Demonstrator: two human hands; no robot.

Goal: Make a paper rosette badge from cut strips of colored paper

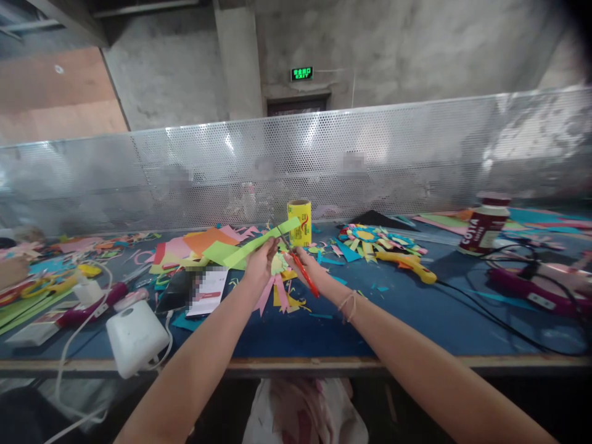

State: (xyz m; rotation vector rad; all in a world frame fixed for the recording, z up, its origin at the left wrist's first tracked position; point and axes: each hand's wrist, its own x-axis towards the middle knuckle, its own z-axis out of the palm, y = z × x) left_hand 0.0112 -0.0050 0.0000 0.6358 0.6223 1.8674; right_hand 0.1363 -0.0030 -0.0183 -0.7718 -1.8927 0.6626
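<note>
My left hand (260, 264) is closed on a strip of light green paper (252, 245), which slants up to the right in front of a yellow roll (300, 223). In my right hand (309, 265) is a pair of scissors (305, 276) with red handles. Their blades reach up to the green strip near my left fingers. Whether the blades are cutting into the paper I cannot tell. Below my hands lie pink paper strips (276, 292) and yellow scraps on the blue table (296, 339).
A phone (208, 295) and a white adapter box (137, 338) lie left. Right are a yellow glue gun (409, 264), its black cable, a paper flower (365, 237) and a COSTA bottle (485, 225). A perforated metal screen (300, 160) stands behind the table.
</note>
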